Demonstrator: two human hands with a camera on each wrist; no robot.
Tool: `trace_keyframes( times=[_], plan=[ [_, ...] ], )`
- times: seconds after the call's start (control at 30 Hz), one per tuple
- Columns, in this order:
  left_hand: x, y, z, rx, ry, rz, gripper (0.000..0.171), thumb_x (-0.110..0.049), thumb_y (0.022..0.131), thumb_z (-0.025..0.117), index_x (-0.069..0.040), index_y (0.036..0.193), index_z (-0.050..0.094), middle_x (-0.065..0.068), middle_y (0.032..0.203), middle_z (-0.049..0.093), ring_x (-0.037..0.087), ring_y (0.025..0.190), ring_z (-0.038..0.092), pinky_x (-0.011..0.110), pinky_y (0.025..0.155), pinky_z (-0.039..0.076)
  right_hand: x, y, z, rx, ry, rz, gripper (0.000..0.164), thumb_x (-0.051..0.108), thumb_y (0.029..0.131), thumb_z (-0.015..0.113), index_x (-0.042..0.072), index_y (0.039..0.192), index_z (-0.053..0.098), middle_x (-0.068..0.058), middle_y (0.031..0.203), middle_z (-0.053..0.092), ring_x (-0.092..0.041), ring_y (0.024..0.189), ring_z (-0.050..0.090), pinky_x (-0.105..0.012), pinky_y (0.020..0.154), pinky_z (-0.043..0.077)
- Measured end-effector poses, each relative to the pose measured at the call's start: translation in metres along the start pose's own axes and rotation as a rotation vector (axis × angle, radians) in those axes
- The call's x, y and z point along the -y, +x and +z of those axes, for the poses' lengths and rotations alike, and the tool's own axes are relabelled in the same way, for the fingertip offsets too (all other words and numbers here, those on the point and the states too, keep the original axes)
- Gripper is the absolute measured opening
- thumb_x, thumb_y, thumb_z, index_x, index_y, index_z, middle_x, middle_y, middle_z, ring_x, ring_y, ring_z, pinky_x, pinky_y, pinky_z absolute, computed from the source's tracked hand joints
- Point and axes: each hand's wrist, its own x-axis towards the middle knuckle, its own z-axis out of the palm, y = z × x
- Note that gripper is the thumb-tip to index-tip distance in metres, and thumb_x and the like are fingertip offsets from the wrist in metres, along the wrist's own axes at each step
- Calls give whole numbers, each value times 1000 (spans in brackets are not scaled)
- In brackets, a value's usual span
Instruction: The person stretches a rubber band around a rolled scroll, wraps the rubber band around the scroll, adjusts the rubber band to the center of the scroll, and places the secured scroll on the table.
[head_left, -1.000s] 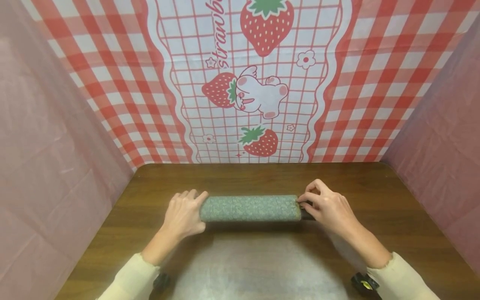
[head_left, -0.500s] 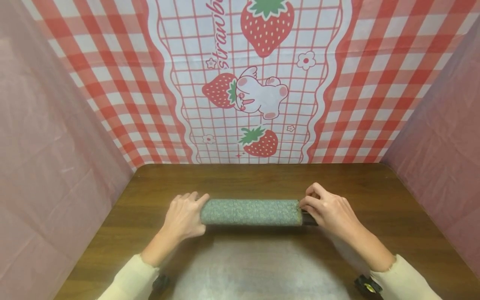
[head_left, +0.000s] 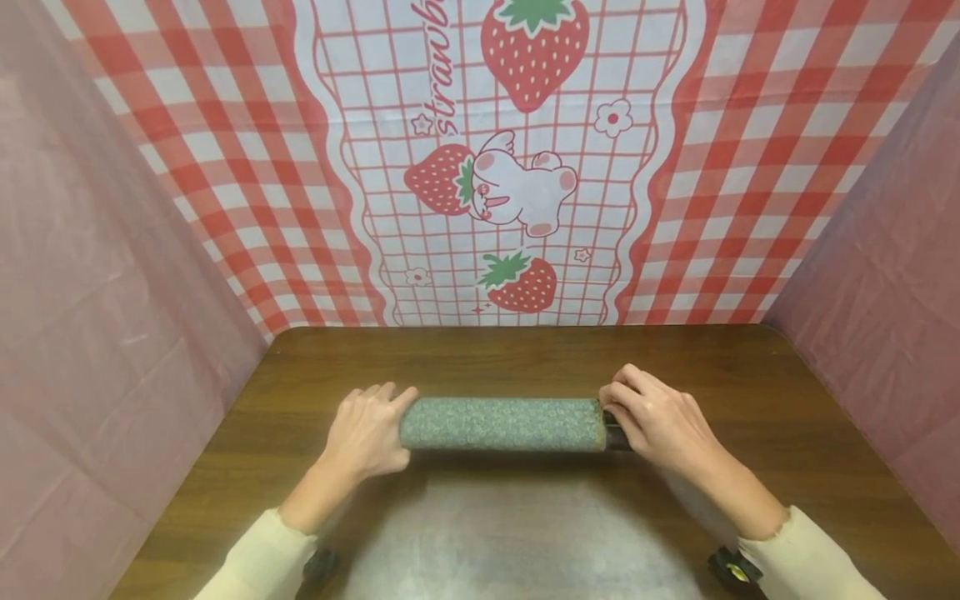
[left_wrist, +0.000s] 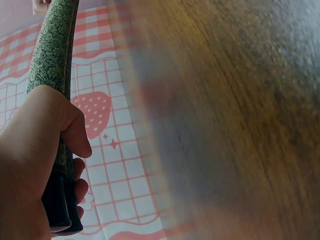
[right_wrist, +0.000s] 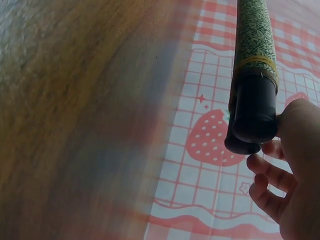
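Observation:
A rolled scroll (head_left: 502, 423) in green leaf-patterned cloth lies crosswise above the table in the head view. My left hand (head_left: 367, 429) grips its left end, thumb toward me, with two black roller ends (left_wrist: 57, 205) poking out below the palm in the left wrist view. At the other end a thin yellow band (right_wrist: 257, 61) circles the cloth, just short of a black knob (right_wrist: 255, 112); a second knob shows partly behind it. My right hand (head_left: 660, 417) has thumb and forefinger pinched together at this end, where a thin yellow strand reaches toward them. The fingertips are partly hidden.
The brown wooden table (head_left: 247, 467) has a bright glare near its front. A red-and-white checked strawberry cloth (head_left: 525, 167) hangs behind it, and pink curtains (head_left: 112, 333) flank both sides. Dark wrist devices (head_left: 735, 567) sit below the cream sleeves.
The scroll dips slightly toward me, then stays level. My right fingers shift a little outward from the cloth's right edge, exposing more of the black roller end. My left hand keeps its grip.

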Motion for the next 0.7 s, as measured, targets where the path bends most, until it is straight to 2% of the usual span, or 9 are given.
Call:
trace_keyframes(
  times=[0.3,0.53,0.7],
  plan=[
    [6,-1,0,-85,-5,53,67,-22,51,84,-16,117,76,6,89,76,25,69,68,36,60,52,3,0,-2,-2,-27,103,25,4,88,88,21,99,75,8,93,67,-10,74,62,-30,49,44],
    [10,-1,0,-122,-13,89,67,-20,50,81,-16,116,77,6,87,75,24,69,68,38,60,54,3,1,-2,15,-24,109,23,3,88,87,20,100,75,8,92,67,-12,75,63,-32,50,46],
    [12,-2,1,-117,-21,109,67,-20,49,83,-17,116,77,6,90,77,25,73,70,40,64,59,3,1,0,32,-22,98,23,4,88,87,20,100,75,9,91,66,-11,75,62,-29,49,42]
  ],
)
